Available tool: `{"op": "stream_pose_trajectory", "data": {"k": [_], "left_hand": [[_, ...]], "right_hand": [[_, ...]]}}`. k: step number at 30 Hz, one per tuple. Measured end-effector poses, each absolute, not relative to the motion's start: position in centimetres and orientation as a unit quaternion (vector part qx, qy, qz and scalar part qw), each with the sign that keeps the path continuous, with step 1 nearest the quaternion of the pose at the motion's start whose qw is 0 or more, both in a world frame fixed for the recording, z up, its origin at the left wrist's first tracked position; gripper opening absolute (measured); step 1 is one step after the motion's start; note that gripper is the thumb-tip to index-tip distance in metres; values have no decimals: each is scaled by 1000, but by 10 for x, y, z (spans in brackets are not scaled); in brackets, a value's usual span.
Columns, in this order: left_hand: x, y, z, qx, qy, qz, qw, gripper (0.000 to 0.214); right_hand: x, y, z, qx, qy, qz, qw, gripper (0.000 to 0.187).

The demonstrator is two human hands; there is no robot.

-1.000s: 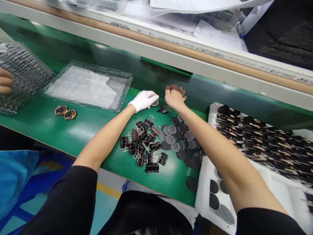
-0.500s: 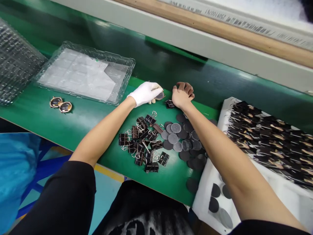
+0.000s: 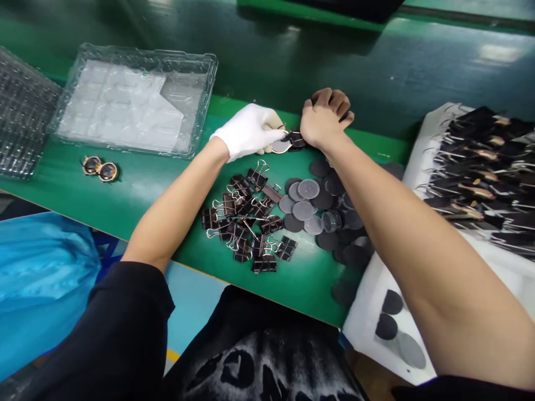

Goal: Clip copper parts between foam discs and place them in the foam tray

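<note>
My left hand (image 3: 251, 132), in a white glove, pinches a gold-rimmed round glasses frame (image 3: 281, 146) with a grey disc showing on its face. A black binder clip (image 3: 297, 141) meets that rim on its right side. My bare right hand (image 3: 328, 121) is bent around this clip, its fingers partly hidden behind the palm. Closer to me lies a loose pile of black binder clips (image 3: 244, 214) with wire handles. Beside the pile, dark and clear grey round discs (image 3: 308, 189) are scattered, some under my right forearm.
A clear plastic tray (image 3: 200, 111) with white sheets lies at the left, near stacked clear trays (image 3: 23, 120). Round gold-rimmed sunglasses (image 3: 100, 168) lie before it. A white foam tray (image 3: 368, 301) on the right holds rows of clipped pieces (image 3: 485, 172) and several discs.
The binder clip, apart from the round frame before, now meets its rim. The two hands are closer together. The whole view has shifted, showing less of the shelf at the top.
</note>
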State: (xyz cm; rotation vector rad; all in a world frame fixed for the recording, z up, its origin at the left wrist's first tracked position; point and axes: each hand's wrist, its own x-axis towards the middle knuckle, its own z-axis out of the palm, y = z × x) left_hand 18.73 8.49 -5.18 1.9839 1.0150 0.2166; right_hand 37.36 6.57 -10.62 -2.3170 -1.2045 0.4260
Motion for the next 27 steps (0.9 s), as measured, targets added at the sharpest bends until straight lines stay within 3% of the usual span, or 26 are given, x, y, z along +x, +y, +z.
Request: {"op": "stream_pose_trajectory", "data": {"k": [4, 8, 13, 21, 27], "left_hand": [[189, 89, -53, 828, 418, 85, 363, 25], [193, 89, -55, 818, 432, 89, 369, 32], [197, 86, -52, 813, 444, 88, 366, 31], [204, 81, -51, 804, 453, 111, 368, 26], [204, 84, -58, 832, 432, 124, 324, 27]], "right_hand": [[374, 66, -110, -839, -437, 149, 289, 19], [377, 67, -114, -822, -447, 174, 306, 21], [376, 69, -120, -828, -440, 121, 325, 22], [370, 61, -103, -851, -444, 128, 250, 31], [363, 61, -98, -856, -444, 105, 244, 37]]}}
